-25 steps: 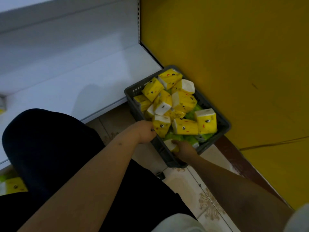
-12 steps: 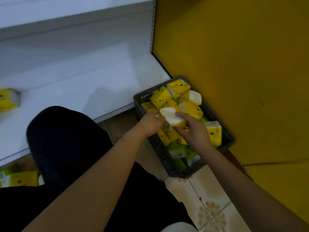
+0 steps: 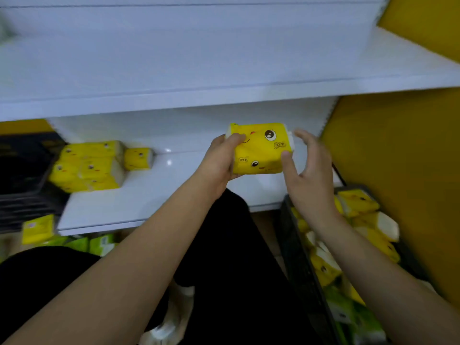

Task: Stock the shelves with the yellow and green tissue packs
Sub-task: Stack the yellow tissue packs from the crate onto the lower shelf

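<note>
My left hand grips the left end of a yellow tissue pack printed with cartoon faces, held in the air above the lower white shelf. On the pack's right end, my right hand is spread, with its thumb touching the pack and its fingers straight. A stack of yellow packs sits at the left of that shelf. To my right, the dark basket holds several yellow packs and green ones.
An upper white shelf juts out above the held pack. A yellow wall closes the right side. Green and yellow packs lie on the floor under the shelf edge, and dark objects stand at far left. My knees fill the foreground.
Both hands lifted a yellow pack out of the basket and carried it up and left to the lower shelf. My view swung from the basket towards the shelves.
</note>
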### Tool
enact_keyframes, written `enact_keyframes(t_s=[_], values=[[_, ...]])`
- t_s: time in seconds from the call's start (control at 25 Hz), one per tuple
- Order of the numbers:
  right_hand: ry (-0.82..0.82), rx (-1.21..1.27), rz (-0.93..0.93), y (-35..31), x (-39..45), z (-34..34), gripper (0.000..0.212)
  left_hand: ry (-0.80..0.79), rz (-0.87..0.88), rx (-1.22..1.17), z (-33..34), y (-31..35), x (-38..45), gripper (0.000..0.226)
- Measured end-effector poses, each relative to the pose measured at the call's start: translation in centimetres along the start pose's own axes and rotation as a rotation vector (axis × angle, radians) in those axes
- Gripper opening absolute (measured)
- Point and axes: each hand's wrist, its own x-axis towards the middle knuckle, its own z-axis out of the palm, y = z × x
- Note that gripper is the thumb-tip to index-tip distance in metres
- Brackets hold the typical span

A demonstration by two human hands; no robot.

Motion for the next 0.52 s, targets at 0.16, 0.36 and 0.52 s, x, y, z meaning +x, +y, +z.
enact_keyframes(t_s=[0.16, 0.36, 0.52], values=[[-0.431, 0.332, 0.47, -3.9, 3.9, 8.2, 0.054, 0.078, 0.077, 0.006, -8.3, 1.9, 0.2, 0.044], [-0.586, 0.243, 0.601, -6.4, 3.5, 20.3, 0.044, 0.278, -0.045, 0.043, -17.5, -0.1, 2.3, 0.045], [-0.699, 0.242, 0.76, -5.3, 2.2, 29.8, 0.043, 0.415, -0.243, 0.061, -24.4, -2.4, 6.0, 0.058]])
